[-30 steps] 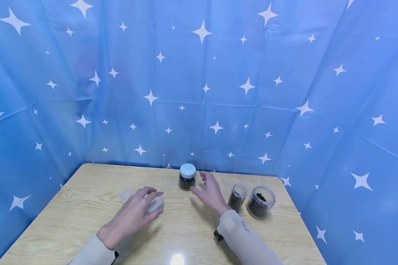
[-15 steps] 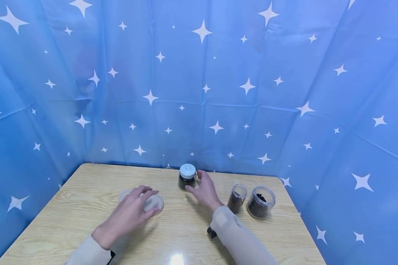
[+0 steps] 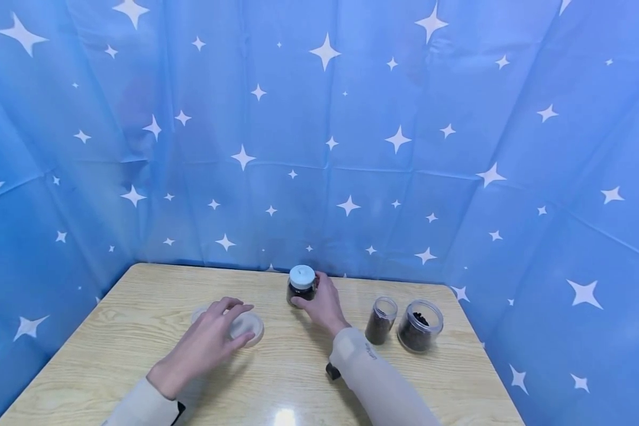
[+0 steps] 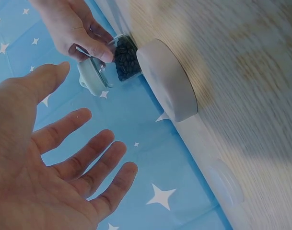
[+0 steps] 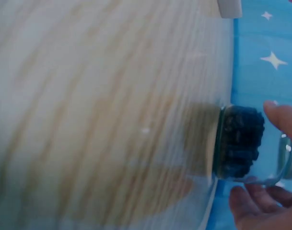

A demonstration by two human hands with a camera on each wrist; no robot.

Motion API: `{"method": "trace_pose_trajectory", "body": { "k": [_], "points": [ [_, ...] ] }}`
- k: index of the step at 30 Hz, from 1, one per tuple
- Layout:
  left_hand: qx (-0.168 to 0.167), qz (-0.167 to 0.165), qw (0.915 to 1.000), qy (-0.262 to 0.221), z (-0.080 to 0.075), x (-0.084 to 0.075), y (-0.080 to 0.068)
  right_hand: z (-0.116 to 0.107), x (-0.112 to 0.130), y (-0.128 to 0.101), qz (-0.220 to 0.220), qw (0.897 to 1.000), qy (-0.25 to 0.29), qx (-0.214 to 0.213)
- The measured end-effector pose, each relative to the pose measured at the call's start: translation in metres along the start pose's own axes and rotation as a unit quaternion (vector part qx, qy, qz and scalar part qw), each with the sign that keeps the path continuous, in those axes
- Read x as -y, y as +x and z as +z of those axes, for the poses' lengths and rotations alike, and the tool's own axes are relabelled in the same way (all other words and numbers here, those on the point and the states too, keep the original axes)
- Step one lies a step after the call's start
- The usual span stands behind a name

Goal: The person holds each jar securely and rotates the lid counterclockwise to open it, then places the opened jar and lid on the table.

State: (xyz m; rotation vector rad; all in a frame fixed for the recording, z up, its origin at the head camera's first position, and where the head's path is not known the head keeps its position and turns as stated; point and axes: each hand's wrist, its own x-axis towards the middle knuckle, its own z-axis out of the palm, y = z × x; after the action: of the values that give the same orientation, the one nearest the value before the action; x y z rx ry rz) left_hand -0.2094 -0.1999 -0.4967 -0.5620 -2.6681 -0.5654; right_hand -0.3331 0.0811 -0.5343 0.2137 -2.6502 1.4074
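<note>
Hands at the lid and the capped jar

Jar (image 3: 301,287) with a white cap stands upright on the counter (image 3: 138,355), and the right hand (image 3: 322,305) has its thumb and fingers curled round the glass body, below the cap. Dark pieces fill the lower part of it, as the right wrist view shows, though blurred. The left hand (image 3: 207,343) lies relaxed, fingers nearly straight, over a round lid (image 3: 247,325) that rests flat on the counter; from the left wrist view the palm looks apart from the lid, so I cannot tell whether any fingertip touches it. A second, clearer lid (image 3: 202,312) lies just beyond that hand, mostly hidden by it.

To the right of the right hand stand two open jars, a narrow one (image 3: 380,320) and a wide one (image 3: 419,324), both holding dark contents and touching or nearly so (which, the head view does not settle).

As a judgement: one jar is capped, two remain uncovered with two lids lying loose, so the capping looks about a third done.

Hard to make out: what the dark contents are, and the small black thing (image 3: 332,371) under the right sleeve.
</note>
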Motion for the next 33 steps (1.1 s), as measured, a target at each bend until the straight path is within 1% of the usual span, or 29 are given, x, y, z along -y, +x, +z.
{"method": "trace_pose_trajectory", "body": {
  "k": [5,11,14,19,24,28,30,31,32,33],
  "points": [
    [-0.003,0.000,1.0000,-0.003,0.000,-0.002,-0.003,0.002,-0.004,0.000,0.001,1.000,-0.022,-0.013],
    [0.001,-0.002,1.0000,-0.005,0.002,-0.008,-0.003,0.000,-0.007,-0.001,0.004,0.999,-0.051,-0.012],
    [0.003,0.002,1.0000,-0.007,0.003,-0.011,-0.002,-0.003,-0.007,-0.004,0.008,0.999,-0.044,-0.014],
    [0.007,0.008,0.9998,-0.015,0.004,-0.018,-0.002,-0.006,-0.009,-0.009,0.001,1.000,-0.023,-0.013],
    [0.011,0.016,0.9997,-0.016,0.006,-0.023,0.000,-0.008,-0.013,-0.013,-0.005,1.000,-0.023,-0.016],
    [0.010,0.017,0.9997,-0.011,0.007,-0.027,0.001,-0.013,-0.012,-0.017,-0.022,0.999,-0.018,-0.023],
    [0.008,0.020,0.9997,-0.011,0.007,-0.028,0.001,-0.016,-0.010,-0.021,-0.037,0.999,-0.015,-0.027],
    [0.007,0.022,0.9997,-0.013,0.007,-0.029,0.001,-0.018,-0.008,-0.023,-0.045,0.998,-0.014,-0.028],
    [0.005,0.024,0.9996,-0.014,0.007,-0.029,0.001,-0.019,-0.014,-0.022,-0.067,0.997,-0.011,-0.031],
    [0.003,0.026,0.9995,-0.016,0.007,-0.030,0.001,-0.021,-0.012,-0.024,-0.075,0.997,-0.011,-0.031]
  ]
}}
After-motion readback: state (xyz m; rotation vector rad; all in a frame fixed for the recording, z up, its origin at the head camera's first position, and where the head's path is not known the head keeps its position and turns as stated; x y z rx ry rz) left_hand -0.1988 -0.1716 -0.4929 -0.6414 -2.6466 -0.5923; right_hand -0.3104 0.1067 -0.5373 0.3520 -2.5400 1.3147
